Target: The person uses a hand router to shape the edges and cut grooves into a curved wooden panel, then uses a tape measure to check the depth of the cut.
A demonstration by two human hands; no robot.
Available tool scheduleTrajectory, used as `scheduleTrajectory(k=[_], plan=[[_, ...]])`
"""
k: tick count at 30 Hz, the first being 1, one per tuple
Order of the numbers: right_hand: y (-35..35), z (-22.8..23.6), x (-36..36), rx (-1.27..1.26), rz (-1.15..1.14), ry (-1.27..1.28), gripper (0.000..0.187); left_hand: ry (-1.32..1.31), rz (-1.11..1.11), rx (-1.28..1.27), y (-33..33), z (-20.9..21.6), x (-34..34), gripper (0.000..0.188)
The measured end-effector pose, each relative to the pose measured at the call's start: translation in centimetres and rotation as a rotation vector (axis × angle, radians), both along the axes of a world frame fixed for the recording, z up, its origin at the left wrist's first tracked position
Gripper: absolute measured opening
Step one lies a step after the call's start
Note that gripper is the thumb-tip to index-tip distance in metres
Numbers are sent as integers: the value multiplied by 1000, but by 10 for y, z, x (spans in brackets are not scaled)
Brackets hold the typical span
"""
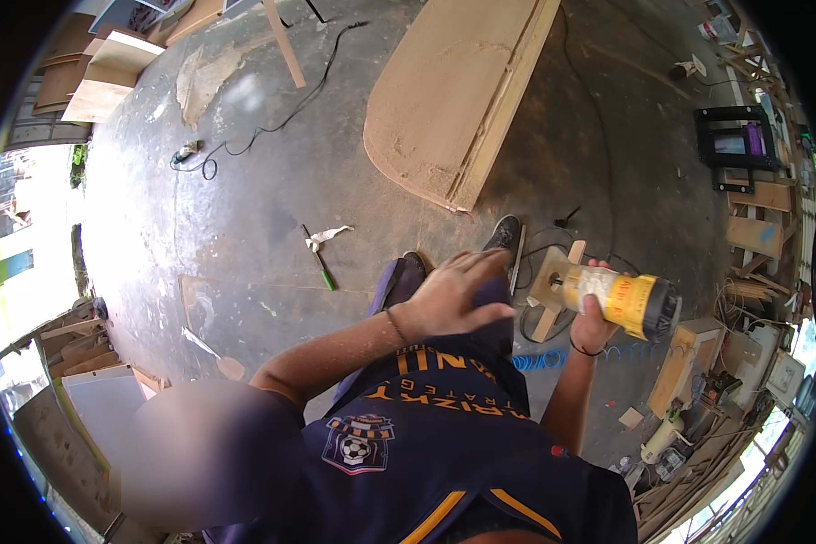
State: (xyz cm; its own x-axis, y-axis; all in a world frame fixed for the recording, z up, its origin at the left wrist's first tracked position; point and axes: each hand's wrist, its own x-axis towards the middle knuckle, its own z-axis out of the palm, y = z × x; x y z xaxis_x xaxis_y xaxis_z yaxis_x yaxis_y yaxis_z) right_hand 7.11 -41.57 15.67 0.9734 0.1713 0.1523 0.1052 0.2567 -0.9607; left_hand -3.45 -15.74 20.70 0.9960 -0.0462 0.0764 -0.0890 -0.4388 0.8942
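Note:
My right hand (597, 313) is wrapped round a trim router (627, 305), its body yellow with a black end. The tool is tilted sideways, and its flat base (551, 277) faces left, toward my body's middle. My left hand (462, 295) is raised in front of my waist with its fingers stretched out, holding nothing. Ahead of my feet lies a large wooden panel (440, 100) with a rounded near-left corner. Sawdust is scattered over it, and a long groove runs beside its right edge strip.
A green-handled tool (326, 276) with a whitish rag (326, 237) lies on the concrete floor at left. Beyond it are a power tool (187, 152) and its black cord (286, 122). A blue coiled hose (553, 360) runs beneath my right arm. A black frame (736, 139) stands at right.

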Motion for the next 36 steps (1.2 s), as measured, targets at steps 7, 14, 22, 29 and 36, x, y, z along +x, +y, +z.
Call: scheduleTrajectory(k=[7, 14, 22, 29, 36], plan=[[80, 60, -73, -217, 157, -288, 68, -515, -36, -405, -35, 109, 22, 74], [94, 88, -92, -267, 173, -293, 62, -449, -161, -535, -19, 126, 17, 47], [96, 96, -87, -276, 211, -279, 56, -539, -196, -423, -21, 127, 25, 46], [98, 98, -58, -273, 276, -233, 50, -464, -170, -458, -24, 118, 53, 47], [112, 78, -7, -280, 380, -153, 46, -580, 3, -181, -11, 77, 75, 71]])
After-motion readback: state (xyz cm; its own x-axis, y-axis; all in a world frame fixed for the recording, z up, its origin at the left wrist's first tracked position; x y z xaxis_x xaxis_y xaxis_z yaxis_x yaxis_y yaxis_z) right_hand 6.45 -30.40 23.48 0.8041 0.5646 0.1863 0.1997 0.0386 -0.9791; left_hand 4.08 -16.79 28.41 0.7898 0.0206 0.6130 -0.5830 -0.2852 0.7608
